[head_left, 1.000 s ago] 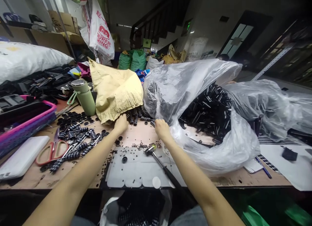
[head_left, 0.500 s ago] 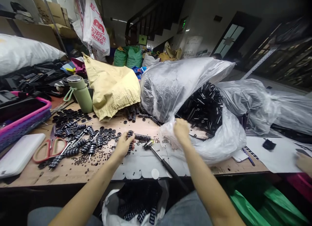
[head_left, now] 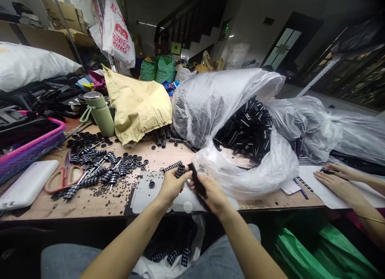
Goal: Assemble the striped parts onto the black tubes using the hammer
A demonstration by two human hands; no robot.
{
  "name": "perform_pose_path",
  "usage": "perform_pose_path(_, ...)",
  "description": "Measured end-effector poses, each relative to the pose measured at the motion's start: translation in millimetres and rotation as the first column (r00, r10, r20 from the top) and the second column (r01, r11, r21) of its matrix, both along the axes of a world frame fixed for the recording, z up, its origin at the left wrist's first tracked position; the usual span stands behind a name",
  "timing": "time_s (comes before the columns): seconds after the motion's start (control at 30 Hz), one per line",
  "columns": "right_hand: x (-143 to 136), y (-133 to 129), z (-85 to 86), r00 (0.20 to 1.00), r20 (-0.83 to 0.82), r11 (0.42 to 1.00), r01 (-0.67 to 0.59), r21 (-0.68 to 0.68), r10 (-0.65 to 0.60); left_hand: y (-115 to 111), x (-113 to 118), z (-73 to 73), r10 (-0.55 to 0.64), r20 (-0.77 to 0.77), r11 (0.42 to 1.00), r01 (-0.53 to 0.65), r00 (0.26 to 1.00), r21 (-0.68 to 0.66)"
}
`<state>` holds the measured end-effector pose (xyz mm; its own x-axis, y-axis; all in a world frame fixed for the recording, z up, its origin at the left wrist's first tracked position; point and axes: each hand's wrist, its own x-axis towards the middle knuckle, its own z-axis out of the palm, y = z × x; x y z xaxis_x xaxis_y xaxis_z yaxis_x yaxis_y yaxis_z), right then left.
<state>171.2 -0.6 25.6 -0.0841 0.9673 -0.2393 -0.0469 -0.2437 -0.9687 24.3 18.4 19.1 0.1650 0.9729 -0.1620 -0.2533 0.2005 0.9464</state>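
Note:
Near the table's front edge, my left hand (head_left: 171, 187) grips a black patterned roller (head_left: 181, 170) between thumb and fingers. Just to its right my right hand (head_left: 212, 193) is wrapped round a dark strip-like piece (head_left: 198, 180), its upper end tilted toward the left hand. Another patterned roller (head_left: 173, 166) lies behind my left hand. A black disc (head_left: 152, 184) rests on the pale sheet (head_left: 141, 197) to the left. Behind my right hand, a clear plastic bag (head_left: 267, 178) spills black parts (head_left: 246, 130).
Red-handled scissors (head_left: 64, 178), rollers with metal pins (head_left: 102, 166) and a white box (head_left: 27, 184) lie at left. A green bottle (head_left: 102, 116) stands beside a yellow sack (head_left: 138, 106). At far right, a person's hands (head_left: 337, 182) work on white paper.
My right hand has left the plastic bag and moved down and left, now with a dark piece. My left hand has shifted right with a roller. The other person's hands have come further into view.

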Motion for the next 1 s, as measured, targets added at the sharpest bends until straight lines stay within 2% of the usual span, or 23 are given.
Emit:
perform_pose_path(0.03, -10, -5, 0.0, 0.998, -0.046, 0.999, -0.034, 0.003, 0.034, 0, 0, 0.6, 0.009, -0.003, 1.0, -0.009, 1.0, -0.007)
perform_pose_path(0.13, -19, -13, 5.1, 0.994, 0.101, 0.998, 0.029, 0.06, -0.035, -3, -10, 0.6, 0.077, -0.087, 0.997, -0.074, 0.993, 0.037)
perform_pose_path(0.2, -19, -15, 9.2, 0.998, 0.046, 0.995, 0.056, -0.083, -0.052, -9, -19, 0.7, 0.162, -0.196, 0.967, -0.116, 0.967, 0.229)
perform_pose_path(0.27, -24, -17, 10.4, 0.991, -0.134, 0.958, -0.043, -0.283, 0.005, -17, -23, 1.2, 0.229, -0.275, 0.885, -0.081, 0.934, 0.459)
perform_pose_path(0.33, -33, -17, 8.0, 0.962, -0.272, 0.933, -0.125, -0.337, 0.03, -24, -22, 1.8, 0.235, -0.312, 0.819, -0.015, 0.921, 0.574)
perform_pose_path(0.37, -38, -16, 5.9, 0.955, -0.295, 0.94, -0.118, -0.319, 0.02, -27, -22, 2.1, 0.221, -0.315, 0.817, 0.001, 0.923, 0.576)
perform_pose_path(0.43, -42, -12, 1.5, 0.967, -0.249, 0.972, -0.001, -0.237, -0.06, -29, -21, 2.5, 0.166, -0.272, 0.87, -0.011, 0.948, 0.492)
perform_pose_path(0.5, -38, -8, -1.9, 0.98, -0.109, 0.983, 0.154, -0.1, -0.165, -29, -23, 2.1, 0.055, -0.136, 0.946, -0.008, 0.989, 0.325)
perform_pose_path(0.57, -30, -10, -4.6, 0.979, 0.068, 0.981, 0.189, 0.054, -0.192, -25, -27, -0.5, -0.026, 0.04, 0.985, 0.018, 0.999, 0.174)
perform_pose_path(0.63, -23, -18, -8.3, 0.966, 0.246, 0.989, 0.043, 0.141, -0.077, -22, -29, -7.1, -0.034, 0.104, 0.994, 0.023, 0.994, 0.107)
perform_pose_path(0.67, -22, -24, -11.1, 0.941, 0.338, 0.987, -0.062, 0.149, 0.008, -22, -30, -12.2, -0.015, 0.06, 0.994, 0.008, 0.998, 0.108)
perform_pose_path(0.73, -21, -35, -19.2, 0.833, 0.539, 0.968, -0.225, 0.115, 0.13, -23, -32, -25.3, 0.042, -0.169, 0.98, -0.007, 0.985, 0.198)
perform_pose_path(0.77, -21, -40, -24.2, 0.759, 0.634, 0.961, -0.261, 0.09, 0.147, -25, -33, -32.8, 0.087, -0.329, 0.958, 0.011, 0.94, 0.285)
perform_pose_path(0.8, -21, -42, -29.3, 0.682, 0.718, 0.961, -0.267, 0.072, 0.136, -29, -34, -40.3, 0.149, -0.493, 0.924, 0.057, 0.857, 0.378)
perform_pose_path(0.87, -21, -43, -38.9, 0.539, 0.839, 0.967, -0.245, 0.066, 0.079, -40, -38, -54.0, 0.305, -0.738, 0.845, 0.186, 0.602, 0.501)
perform_pose_path(0.93, -19, -39, -45.3, 0.439, 0.897, 0.969, -0.236, 0.075, 0.038, -51, -46, -64.4, 0.422, -0.839, 0.81, 0.273, 0.343, 0.519)
perform_pose_path(0.97, -17, -37, -47.1, 0.404, 0.914, 0.968, -0.24, 0.073, 0.031, -56, -51, -68.2, 0.455, -0.853, 0.806, 0.289, 0.255, 0.516)
perform_pose_path(1.0, -16, -35, -47.9, 0.375, 0.926, 0.967, -0.248, 0.063, 0.036, -60, -56, -71.2, 0.474, -0.854, 0.801, 0.297, 0.213, 0.519)
